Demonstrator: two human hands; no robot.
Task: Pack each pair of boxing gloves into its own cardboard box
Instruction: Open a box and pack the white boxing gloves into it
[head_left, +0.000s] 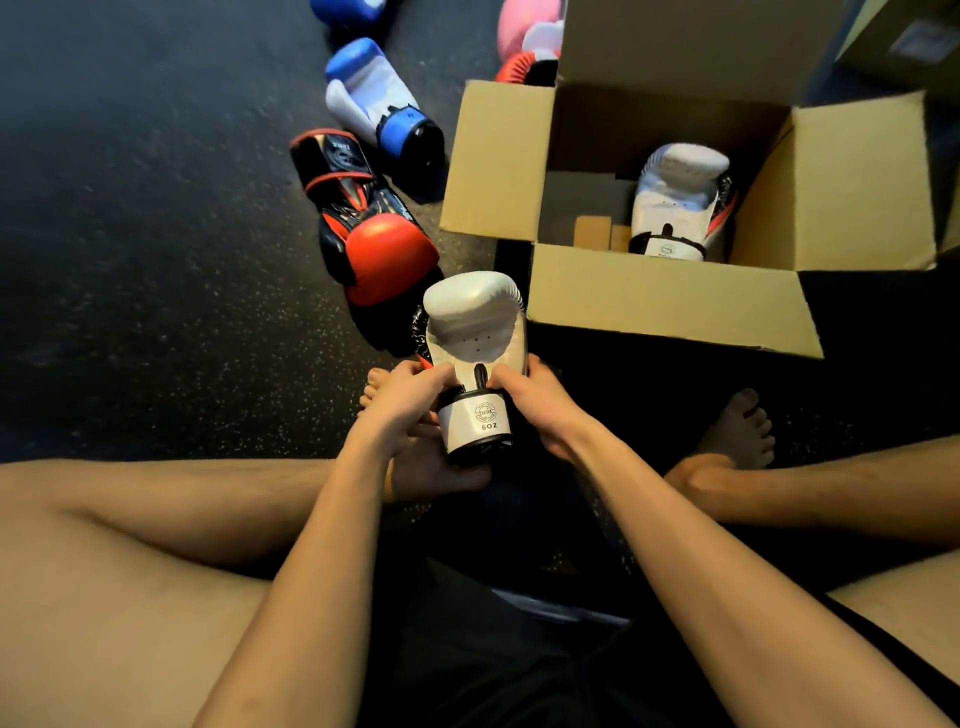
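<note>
Sitting open on the dark floor (156, 260): a cardboard box (670, 301), flaps spread, with a white glove (678, 202) lying inside near its right wall. Left of the box, a red and black glove (374, 239) and, farther off, a blue and white glove (374, 104). Held just short of the near flap, a second white glove (475, 322), cuff marked 6OZ. Gripping it above the cuff from either side: left hand (410, 395) and right hand (540, 400).

Seven gloves (475, 332), two cardboard boxes (670, 304), two hands (410, 400) (540, 405)
</note>
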